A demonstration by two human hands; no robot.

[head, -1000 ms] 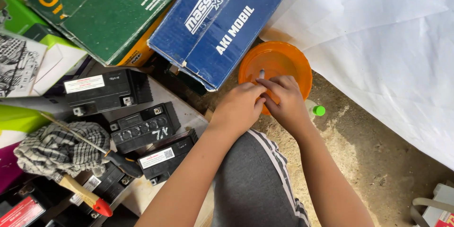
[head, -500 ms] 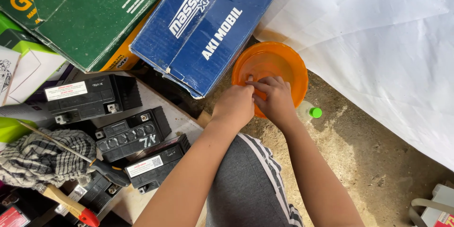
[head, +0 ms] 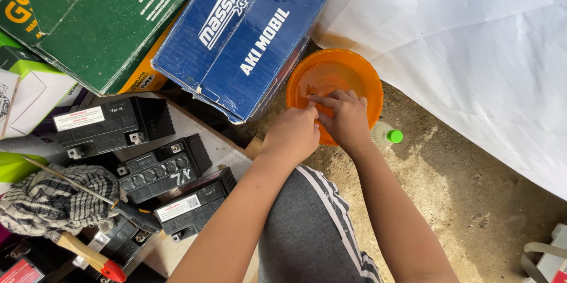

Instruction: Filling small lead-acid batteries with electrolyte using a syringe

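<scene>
Grey striped fabric (head: 313, 230) over a knee is seen at bottom centre, w/ both bare forearms reaching up past it. Left hand (head: 292, 135) is curled into a loose fist at frame centre, touching the near rim of a round orange plastic bowl (head: 354, 73); whether anything is pinched in it can't be told. Right hand (head: 345, 118) is laid over the bowl's near edge, fingers bent and pressed against the left fingertips; its grip can't be told either. Bowl is set on sandy ground, centre-right, just below a white sheet (head: 472, 41). A small clear bottle w/ green cap (head: 387, 136) lies just beside the bowl, right of the right hand. At lower left, black rectangular batteries (head: 162, 168) are lined up on a pale board, near a checked rag (head: 56, 200) and a red-handled tool (head: 88, 253). Farther up, a blue cardboard box (head: 242, 35) is stacked next to a green cardboard box (head: 97, 17), upper left.
</scene>
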